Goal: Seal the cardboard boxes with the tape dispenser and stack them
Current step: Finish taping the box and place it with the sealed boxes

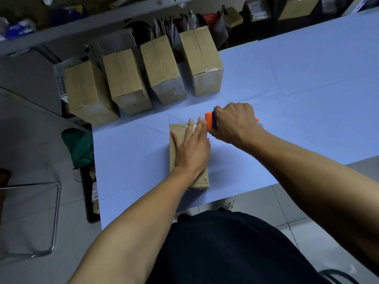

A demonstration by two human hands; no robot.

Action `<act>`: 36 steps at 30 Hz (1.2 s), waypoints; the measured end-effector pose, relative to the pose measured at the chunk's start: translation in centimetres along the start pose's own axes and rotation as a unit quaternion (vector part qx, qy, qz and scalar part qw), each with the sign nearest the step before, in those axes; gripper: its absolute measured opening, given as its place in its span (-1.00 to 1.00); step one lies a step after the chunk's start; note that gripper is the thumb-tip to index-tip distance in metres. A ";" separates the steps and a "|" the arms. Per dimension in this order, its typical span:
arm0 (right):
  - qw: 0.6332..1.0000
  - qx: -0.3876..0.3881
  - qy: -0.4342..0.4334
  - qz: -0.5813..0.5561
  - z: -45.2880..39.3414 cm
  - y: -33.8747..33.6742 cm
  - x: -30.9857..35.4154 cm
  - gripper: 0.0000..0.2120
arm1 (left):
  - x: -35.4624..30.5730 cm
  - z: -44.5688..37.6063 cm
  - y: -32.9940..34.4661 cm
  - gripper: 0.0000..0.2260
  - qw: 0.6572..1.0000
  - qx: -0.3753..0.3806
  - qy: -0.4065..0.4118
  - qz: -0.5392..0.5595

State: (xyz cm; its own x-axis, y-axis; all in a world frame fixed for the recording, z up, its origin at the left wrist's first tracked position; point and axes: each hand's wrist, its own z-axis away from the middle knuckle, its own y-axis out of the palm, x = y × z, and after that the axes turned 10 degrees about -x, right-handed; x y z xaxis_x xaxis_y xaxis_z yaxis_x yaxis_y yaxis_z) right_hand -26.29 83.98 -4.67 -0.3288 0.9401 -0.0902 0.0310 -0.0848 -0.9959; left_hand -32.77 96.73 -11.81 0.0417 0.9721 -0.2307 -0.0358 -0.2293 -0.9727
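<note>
- Box (180, 160): brown cardboard, lying flat on the table near its front edge, long side running away from the person; glossy tape shows along its top at the far end.
- Left hand (189, 149): palm down on top of the box, fingers (190, 128) straight and slightly spread, tips reaching the far edge.
- Right hand (233, 121): fist curled round the handle of the tape dispenser, knuckles up, just beyond the far right corner of the box.
- Tape dispenser (211, 119): orange and blue, mostly hidden by the right hand; its orange toothed end sits beside the left fingertips at the box's far edge. Whether it touches the box cannot be told.
- Four boxes (162, 68): brown cardboard, taped, standing in a row side by side at the table's far left edge, well apart from the box under the hands.
- Table (287, 89): pale blue top.
- Metal-framed stool (55, 218): on the tiled floor, left of the table.
</note>
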 end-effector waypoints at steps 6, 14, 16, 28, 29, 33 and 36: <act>0.999 0.033 -0.017 0.022 -0.4 -0.5 0.0 -0.71 | -0.2 0.2 0.1 -0.47 1.000 0.009 -0.012 0.013; 0.996 0.035 -0.045 0.074 -1.0 -1.6 1.2 -0.85 | -0.5 0.2 0.2 -0.47 0.999 -0.024 -0.016 0.015; 0.994 0.060 -0.062 0.073 -0.6 -0.8 1.8 -0.95 | -0.8 0.4 0.4 -0.52 0.999 -0.030 0.009 0.003; 0.994 0.083 0.060 -0.041 0.0 4.5 0.1 -0.63 | 0.3 0.6 0.0 -0.45 0.996 -0.036 -0.012 0.085; 0.991 0.094 0.070 -0.058 0.1 4.9 -0.1 -0.60 | 0.7 0.6 0.0 -0.47 0.991 -0.059 -0.019 0.116; 0.983 0.130 0.078 -0.105 0.6 6.6 -0.1 -0.44 | 1.8 0.5 -0.5 -0.53 0.952 -0.149 -0.089 0.252; 0.972 0.152 0.088 -0.155 1.2 7.9 0.1 -0.35 | 2.5 0.5 -1.3 -0.55 0.932 -0.162 -0.146 0.288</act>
State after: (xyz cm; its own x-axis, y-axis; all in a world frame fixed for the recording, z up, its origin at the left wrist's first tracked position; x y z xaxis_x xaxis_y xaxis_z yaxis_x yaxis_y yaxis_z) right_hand -27.20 83.04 -12.54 -0.1112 0.9757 0.1886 -0.3334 0.1422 -0.9320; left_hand -33.14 99.53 -11.12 -0.1663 0.6440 -0.7468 0.3373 -0.6745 -0.6567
